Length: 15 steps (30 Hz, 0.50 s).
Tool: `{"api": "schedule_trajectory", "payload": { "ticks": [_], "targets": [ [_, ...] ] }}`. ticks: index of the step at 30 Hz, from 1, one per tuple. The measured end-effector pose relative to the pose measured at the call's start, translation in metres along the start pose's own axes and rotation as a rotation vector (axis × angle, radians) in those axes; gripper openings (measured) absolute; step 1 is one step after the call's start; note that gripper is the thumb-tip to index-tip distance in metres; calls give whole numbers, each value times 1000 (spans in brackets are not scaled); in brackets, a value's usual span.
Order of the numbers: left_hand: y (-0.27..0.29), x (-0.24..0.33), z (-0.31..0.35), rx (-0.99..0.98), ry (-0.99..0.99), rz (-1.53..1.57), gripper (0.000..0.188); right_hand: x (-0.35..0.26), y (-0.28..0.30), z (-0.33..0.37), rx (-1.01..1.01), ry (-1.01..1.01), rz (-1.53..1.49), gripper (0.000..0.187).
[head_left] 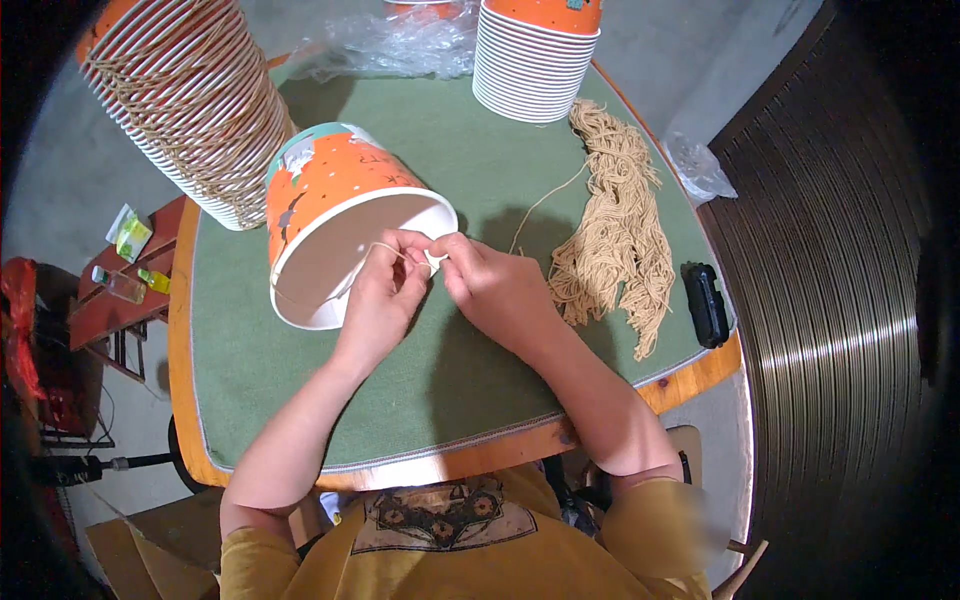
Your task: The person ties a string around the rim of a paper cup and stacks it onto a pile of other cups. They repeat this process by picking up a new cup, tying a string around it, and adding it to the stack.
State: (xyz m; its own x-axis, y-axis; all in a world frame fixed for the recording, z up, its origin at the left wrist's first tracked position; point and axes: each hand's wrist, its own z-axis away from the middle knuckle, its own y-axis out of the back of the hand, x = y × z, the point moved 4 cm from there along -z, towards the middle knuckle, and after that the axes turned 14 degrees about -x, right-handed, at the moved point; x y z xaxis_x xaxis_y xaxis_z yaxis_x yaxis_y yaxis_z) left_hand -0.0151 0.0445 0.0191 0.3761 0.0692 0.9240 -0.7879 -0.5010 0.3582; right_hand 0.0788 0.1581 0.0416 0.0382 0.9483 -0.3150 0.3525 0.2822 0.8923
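An orange paper bucket with a white inside and rim lies tilted on its side, its mouth facing me. At the right side of its rim, my left hand is closed in a pinch on a thin beige cord, which runs across the mouth of the bucket. My right hand touches my left fingertips and pinches at the same spot, where a small whitish bit shows between the fingers. Whether that is rim or cord is hard to make out. Right of my hands lies a thick bundle of beige cords, one strand trailing loose.
A tall leaning stack of corded buckets stands at the left. Another bucket stack is at the far right, beside clear plastic wrapping. A black case sits at the right edge of the green-covered table.
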Motion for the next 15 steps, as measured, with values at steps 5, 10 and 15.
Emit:
{"api": "schedule_trajectory", "payload": {
  "ticks": [5,10,15],
  "targets": [
    [-2,5,0,83,-85,-174,23,0,-2,1,75,41,-53,12],
    [-4,9,1,177,-132,-303,18,1,-4,0,100,51,-132,11],
    [-3,10,0,157,-124,-346,14,2,-5,-1,58,-7,-137,13]
  ]
}}
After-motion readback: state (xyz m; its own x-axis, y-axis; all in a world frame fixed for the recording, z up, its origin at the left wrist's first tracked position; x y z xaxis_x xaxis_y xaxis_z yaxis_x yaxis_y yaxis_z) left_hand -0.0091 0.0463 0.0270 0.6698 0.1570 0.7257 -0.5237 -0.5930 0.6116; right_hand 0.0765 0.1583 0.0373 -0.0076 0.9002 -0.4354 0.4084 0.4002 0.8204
